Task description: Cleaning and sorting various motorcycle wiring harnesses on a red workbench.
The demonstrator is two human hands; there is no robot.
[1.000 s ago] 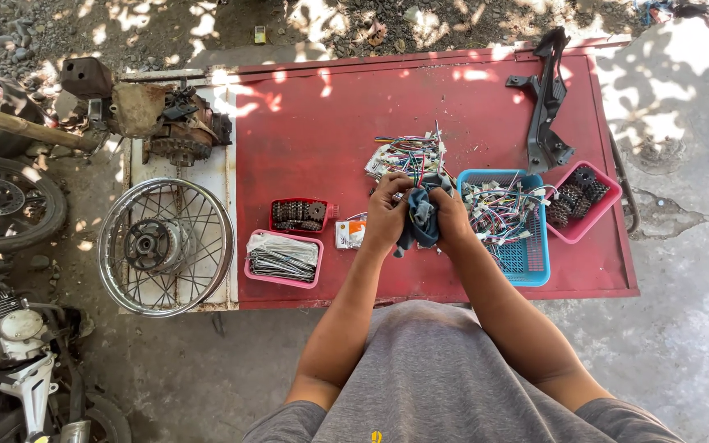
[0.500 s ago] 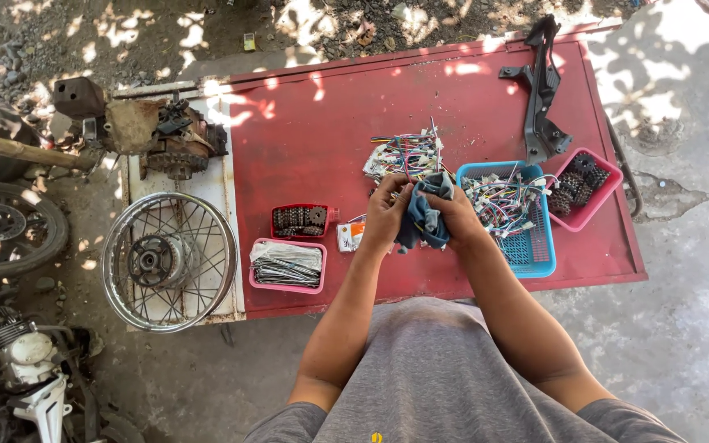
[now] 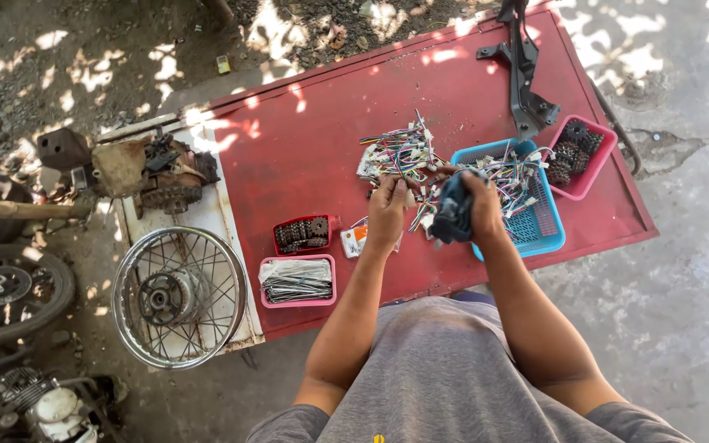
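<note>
Both hands raised over a red table, working a tangle of wires.

Forearms bent upward: the left hand (image 3: 387, 212) pinches thin coloured wires (image 3: 404, 156), the right hand (image 3: 478, 205) clenches a dark blue bundle (image 3: 453, 220). Beyond lie the blue basket (image 3: 545, 234), pink tray (image 3: 596, 168) and red tabletop (image 3: 330, 131); a spoked wheel (image 3: 178, 297) sits left, on shaded dirt.

Three pink trays (image 3: 297, 281), one blue basket (image 3: 542, 231), one spoked wheel (image 3: 179, 297).
</note>
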